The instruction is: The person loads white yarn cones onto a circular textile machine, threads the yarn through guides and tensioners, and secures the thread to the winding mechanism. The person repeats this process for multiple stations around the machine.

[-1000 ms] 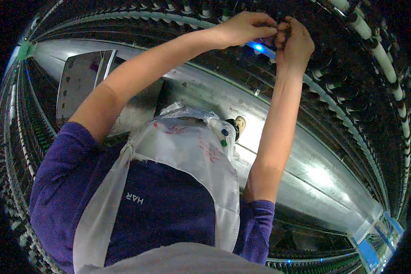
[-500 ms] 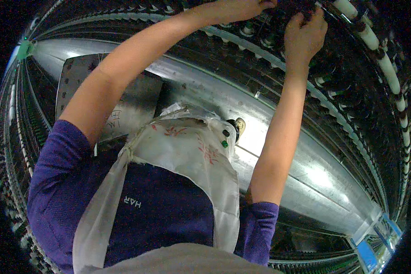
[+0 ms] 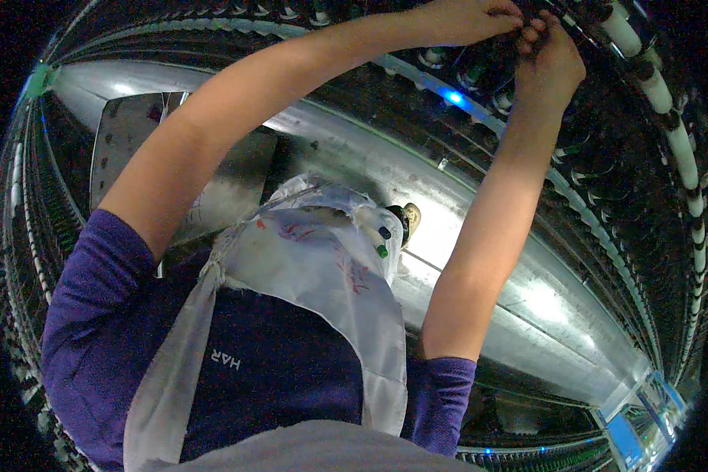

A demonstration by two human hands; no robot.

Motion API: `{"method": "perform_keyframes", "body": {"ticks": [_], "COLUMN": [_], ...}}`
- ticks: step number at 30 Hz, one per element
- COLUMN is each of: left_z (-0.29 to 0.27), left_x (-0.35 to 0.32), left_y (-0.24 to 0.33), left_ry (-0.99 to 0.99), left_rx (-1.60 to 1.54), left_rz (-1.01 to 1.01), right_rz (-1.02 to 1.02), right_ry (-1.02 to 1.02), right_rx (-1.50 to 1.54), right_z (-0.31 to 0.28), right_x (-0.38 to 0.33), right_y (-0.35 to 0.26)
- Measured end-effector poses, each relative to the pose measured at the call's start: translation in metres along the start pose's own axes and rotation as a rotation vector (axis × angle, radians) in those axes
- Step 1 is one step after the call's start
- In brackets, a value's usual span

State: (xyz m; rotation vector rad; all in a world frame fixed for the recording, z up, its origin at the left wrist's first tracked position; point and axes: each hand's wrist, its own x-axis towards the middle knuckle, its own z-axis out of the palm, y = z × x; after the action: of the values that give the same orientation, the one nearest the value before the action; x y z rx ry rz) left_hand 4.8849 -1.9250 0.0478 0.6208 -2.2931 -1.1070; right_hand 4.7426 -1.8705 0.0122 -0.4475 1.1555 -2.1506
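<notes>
At the top of the view my left hand [image 3: 473, 21] reaches over a long textile machine, its thumb and fingers pinched together. My right hand [image 3: 557, 59] is beside it with curled fingers, the fingertips of both hands almost meeting. Anything thin between them is too small and dark to make out. Just right of the hands runs a row of white rollers [image 3: 623, 33] with dark gaps. Below the hands are dark spindles [image 3: 472, 72] along a grey rail [image 3: 401, 69], on which a blue light [image 3: 455, 97] glows.
A white apron [image 3: 291, 244] with red marks hangs from my neck, a black and a green item showing at its edge. Behind my left arm is a dark metal panel [image 3: 126, 149]. A shiny metal floor [image 3: 543, 303] runs between this machine and another row [image 3: 23, 197] at left.
Both hands have shifted right, the left one more, so their fingertips are now close together. A blue light has come on along the rail beneath them.
</notes>
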Motion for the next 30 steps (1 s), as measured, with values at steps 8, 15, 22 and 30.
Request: {"method": "perform_keyframes", "body": {"ticks": [8, 15, 22, 30], "left_z": [-0.014, -0.028, -0.025, 0.021], "left_x": [0.034, 0.010, 0.013, -0.007], "left_y": [-0.007, -0.008, 0.005, -0.014], "left_ry": [0.213, 0.064, -0.088, -0.069], "left_rx": [0.478, 0.159, -0.772, -0.952], "left_rz": [0.438, 0.052, -0.440, -0.340], "right_rz": [0.143, 0.241, 0.171, -0.020], "right_ry": [-0.231, -0.020, -0.218, -0.127], "right_rx": [0.625, 0.231, 0.022, -0.621], "right_z": [0.013, 0.053, 0.033, -0.015], "right_x": [0.036, 0.002, -0.036, -0.099], "right_y": [0.018, -0.004, -0.021, 0.010]}}
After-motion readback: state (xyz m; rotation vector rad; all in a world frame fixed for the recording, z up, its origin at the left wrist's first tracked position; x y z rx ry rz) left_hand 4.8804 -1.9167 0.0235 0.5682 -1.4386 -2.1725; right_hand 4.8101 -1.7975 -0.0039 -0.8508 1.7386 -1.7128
